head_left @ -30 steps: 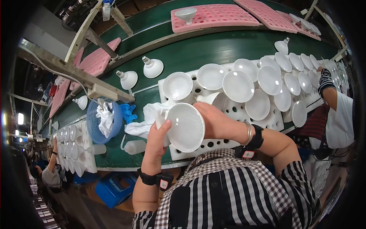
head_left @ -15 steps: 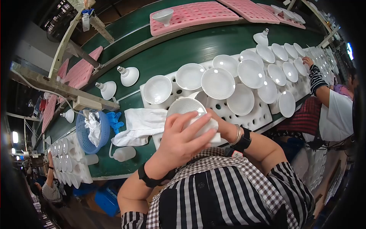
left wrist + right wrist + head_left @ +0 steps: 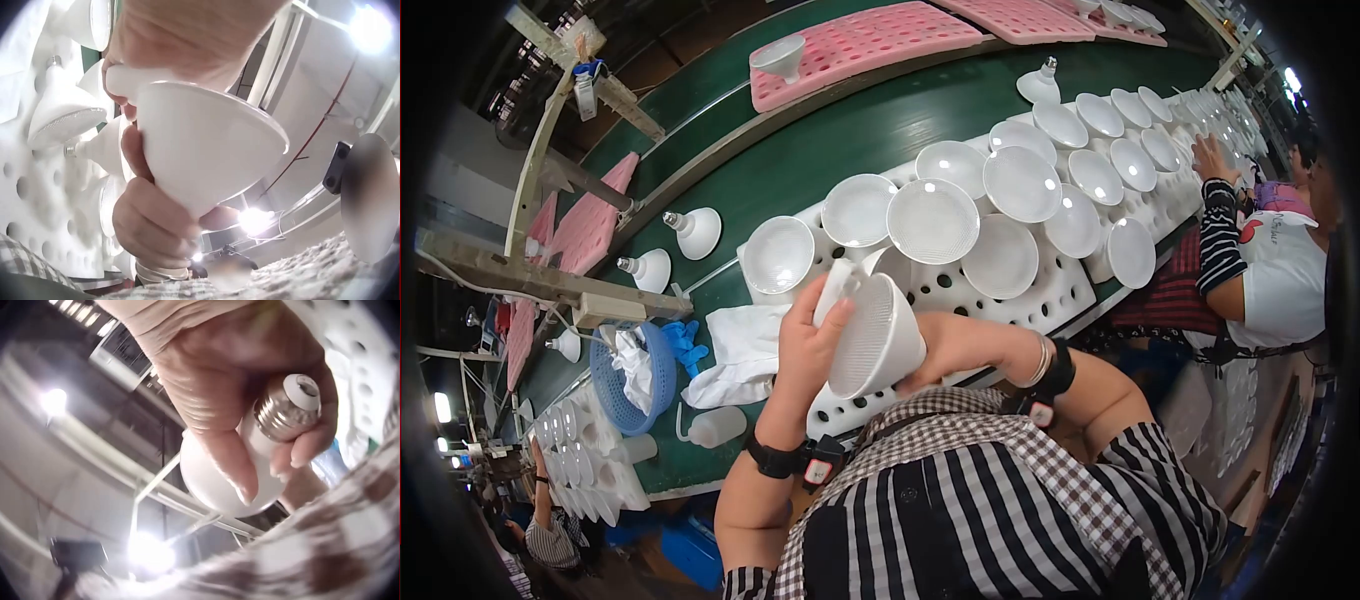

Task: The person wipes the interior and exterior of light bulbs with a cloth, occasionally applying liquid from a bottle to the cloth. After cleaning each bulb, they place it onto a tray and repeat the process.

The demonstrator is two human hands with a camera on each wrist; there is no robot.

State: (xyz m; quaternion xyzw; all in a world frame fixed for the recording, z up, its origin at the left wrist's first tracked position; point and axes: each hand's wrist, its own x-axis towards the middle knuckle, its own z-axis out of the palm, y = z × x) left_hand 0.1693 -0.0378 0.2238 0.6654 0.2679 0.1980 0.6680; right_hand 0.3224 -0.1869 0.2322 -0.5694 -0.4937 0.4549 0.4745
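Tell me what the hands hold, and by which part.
The right hand grips a white lamp bulb by its neck, at the screw base. The left hand pinches a white cloth against the bulb's rim.

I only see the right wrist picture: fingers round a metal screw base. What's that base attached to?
Observer: A white cone-shaped bulb, its ribbed lens turned toward the left hand.
Operator: Is that left hand busy?
Observer: It grips a white cloth against the bulb's rim.
Operator: What lies beyond them?
Observer: A white foam tray holding many more bulbs, lenses up.
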